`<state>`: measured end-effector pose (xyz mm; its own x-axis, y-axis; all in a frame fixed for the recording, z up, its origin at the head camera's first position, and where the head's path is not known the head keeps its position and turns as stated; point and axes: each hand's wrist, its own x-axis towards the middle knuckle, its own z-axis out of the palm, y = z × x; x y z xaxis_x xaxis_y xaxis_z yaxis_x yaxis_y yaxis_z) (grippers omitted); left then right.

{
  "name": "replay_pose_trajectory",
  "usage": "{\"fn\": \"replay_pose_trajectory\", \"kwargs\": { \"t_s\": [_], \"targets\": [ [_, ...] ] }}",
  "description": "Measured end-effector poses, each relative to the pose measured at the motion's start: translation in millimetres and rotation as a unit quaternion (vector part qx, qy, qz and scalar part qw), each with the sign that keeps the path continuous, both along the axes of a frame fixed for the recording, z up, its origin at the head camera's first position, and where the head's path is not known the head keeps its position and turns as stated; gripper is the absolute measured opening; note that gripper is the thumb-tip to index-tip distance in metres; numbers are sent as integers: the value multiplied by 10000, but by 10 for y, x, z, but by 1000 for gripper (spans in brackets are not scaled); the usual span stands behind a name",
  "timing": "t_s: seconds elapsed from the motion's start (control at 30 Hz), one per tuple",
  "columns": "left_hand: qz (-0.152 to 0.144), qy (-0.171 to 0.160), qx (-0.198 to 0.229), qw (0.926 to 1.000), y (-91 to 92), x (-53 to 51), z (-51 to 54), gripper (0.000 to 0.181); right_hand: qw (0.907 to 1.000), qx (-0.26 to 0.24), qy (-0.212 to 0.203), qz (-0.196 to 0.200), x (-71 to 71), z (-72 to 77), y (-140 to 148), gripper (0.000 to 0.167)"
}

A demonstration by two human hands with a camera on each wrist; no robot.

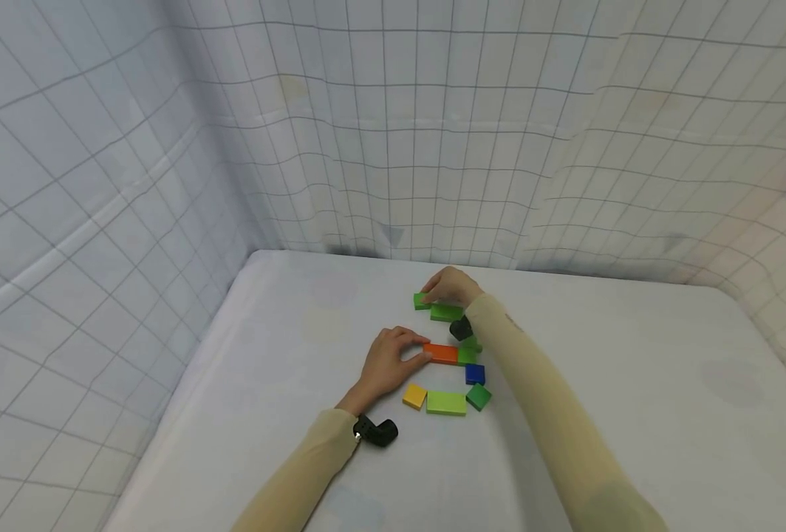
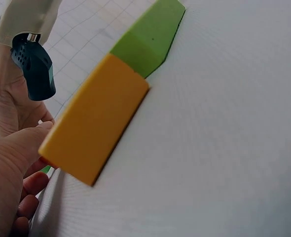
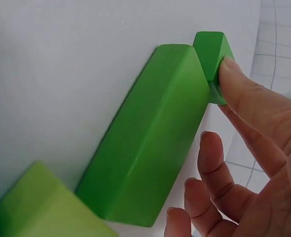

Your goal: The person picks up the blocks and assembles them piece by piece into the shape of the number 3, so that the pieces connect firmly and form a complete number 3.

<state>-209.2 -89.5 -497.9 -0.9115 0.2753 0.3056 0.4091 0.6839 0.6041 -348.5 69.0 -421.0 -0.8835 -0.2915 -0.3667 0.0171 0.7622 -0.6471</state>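
Observation:
My left hand (image 1: pixel 386 362) pinches the left end of an orange-red block (image 1: pixel 442 354), with a green block against that block's right end. In the left wrist view a yellow block (image 2: pixel 98 121) stands in front and hides most of what the thumb and fingers hold. Farther back, my right hand (image 1: pixel 449 287) pinches a small green block (image 3: pixel 210 52) between thumb and index finger. Beside it lies a longer green block (image 3: pixel 145 138), close to its end. The right hand's other fingers are bent and hold nothing.
Nearer the person, the yellow block (image 1: pixel 415 396), a long light-green block (image 1: pixel 446 403) and a turned dark-green block (image 1: pixel 479 397) form a row. A blue block (image 1: pixel 475 374) sits above its right end. White cloth covers the table (image 1: pixel 286 318); gridded curtains (image 1: pixel 393 148) surround it.

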Motion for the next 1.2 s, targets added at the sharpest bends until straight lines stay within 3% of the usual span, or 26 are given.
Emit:
{"fn": "replay_pose_trajectory", "kwargs": {
  "t_s": [0.3, 0.63, 1.2],
  "targets": [
    [32, -92, -30, 9999, -4, 0, 9, 30, 9985, -325, -451, -16, -9, -35, 16, 26],
    [22, -125, -45, 9999, -4, -3, 1, 30, 9986, -25, -351, 398, 2, -25, 62, 32],
    [43, -160, -42, 9999, 0, 5, 18, 30, 9975, 114, -413, 569, 1, -26, 79, 33]
  ]
}}
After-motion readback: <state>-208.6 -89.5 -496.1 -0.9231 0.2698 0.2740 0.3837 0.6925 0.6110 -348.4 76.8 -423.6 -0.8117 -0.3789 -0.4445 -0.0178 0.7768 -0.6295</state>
